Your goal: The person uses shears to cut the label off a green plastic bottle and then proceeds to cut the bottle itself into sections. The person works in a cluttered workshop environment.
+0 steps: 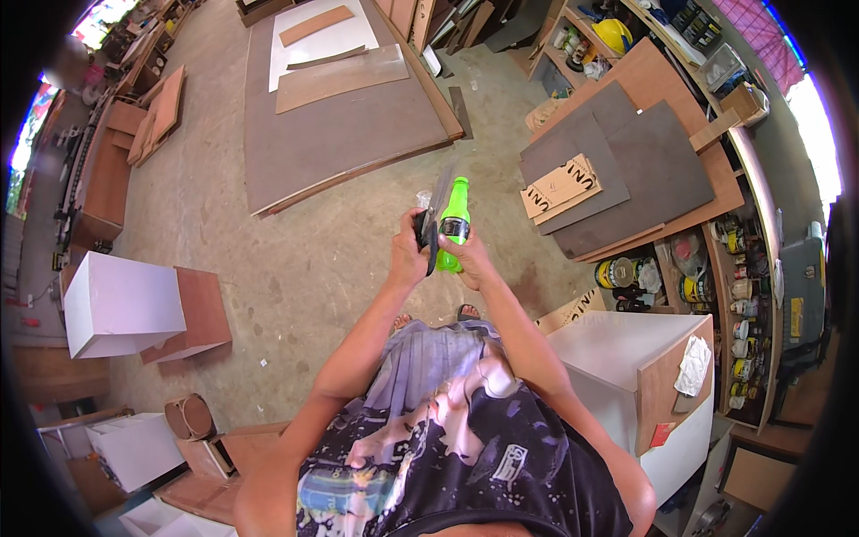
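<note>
In front of my body, both hands are raised close together over the concrete floor. My left hand is closed around the black handles of a pair of scissors, whose grey blades point away from me. Beside them, a bright green plastic bottle with a dark label band stands nearly upright in my right hand. Those fingers wrap its lower part. The blades lie alongside the bottle's left side; whether they touch it, I cannot tell. A small clear object shows just beyond my left hand, too small to name.
Stacked brown boards lie on the floor ahead. More dark sheets rest at the right, before shelves with cans. A white cabinet stands close by my right arm, and a white box sits at the left.
</note>
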Motion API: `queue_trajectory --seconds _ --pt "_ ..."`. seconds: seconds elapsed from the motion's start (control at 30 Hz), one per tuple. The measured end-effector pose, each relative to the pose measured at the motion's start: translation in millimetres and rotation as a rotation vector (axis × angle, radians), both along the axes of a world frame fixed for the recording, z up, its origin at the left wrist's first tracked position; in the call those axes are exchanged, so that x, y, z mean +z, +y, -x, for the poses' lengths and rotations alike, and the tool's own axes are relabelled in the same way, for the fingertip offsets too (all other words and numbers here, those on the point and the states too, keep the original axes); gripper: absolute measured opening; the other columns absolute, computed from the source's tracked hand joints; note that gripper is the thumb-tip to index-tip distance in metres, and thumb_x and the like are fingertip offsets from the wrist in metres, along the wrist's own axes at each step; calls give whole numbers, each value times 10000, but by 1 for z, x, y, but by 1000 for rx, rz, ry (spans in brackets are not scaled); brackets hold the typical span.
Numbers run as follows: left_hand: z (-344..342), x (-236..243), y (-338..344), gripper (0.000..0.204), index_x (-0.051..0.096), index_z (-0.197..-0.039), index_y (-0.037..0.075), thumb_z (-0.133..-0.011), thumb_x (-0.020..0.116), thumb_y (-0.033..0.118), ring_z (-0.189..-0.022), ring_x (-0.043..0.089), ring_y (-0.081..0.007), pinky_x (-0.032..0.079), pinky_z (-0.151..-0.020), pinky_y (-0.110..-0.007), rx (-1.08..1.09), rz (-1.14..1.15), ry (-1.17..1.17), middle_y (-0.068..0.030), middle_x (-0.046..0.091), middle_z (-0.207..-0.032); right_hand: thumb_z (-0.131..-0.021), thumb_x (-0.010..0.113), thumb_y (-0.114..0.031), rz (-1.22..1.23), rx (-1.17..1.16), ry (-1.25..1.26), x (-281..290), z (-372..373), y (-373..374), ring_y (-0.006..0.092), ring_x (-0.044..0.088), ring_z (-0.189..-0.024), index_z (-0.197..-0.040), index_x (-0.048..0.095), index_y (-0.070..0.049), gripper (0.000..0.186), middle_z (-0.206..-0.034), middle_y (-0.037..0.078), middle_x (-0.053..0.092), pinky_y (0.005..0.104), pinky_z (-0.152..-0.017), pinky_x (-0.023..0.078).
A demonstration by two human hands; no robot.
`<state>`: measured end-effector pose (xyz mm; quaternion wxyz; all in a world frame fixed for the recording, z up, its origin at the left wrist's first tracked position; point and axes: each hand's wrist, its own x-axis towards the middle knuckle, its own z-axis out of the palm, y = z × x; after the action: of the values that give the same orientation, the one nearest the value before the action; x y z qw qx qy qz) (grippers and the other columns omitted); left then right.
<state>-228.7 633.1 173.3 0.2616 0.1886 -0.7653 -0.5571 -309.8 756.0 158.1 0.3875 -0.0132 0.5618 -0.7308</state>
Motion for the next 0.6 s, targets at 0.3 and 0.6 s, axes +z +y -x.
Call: queue_trajectory --seconds 0.3,0.6 --pt "-5 -10 0 581 378 -1324 28 -822 661 -45 -726 602 -106 513 -667 -261 -35 -136 -15 -36 611 -847 -726 849 -74 138 17 -95 -5 -4 7 198 630 -984 -1449 275 -121 924 -1151 70 566 371 -801 556" --pt "-10 15 3 574 389 -1316 39 -817 664 -25 -746 609 -107 518 -669 -266 -104 -16 -6 -34 613 -854 -820 594 -29 67 3 114 -3 0 -3 183 621 -962 -1443 276 -53 700 -1176 125 554 339 -767 546"
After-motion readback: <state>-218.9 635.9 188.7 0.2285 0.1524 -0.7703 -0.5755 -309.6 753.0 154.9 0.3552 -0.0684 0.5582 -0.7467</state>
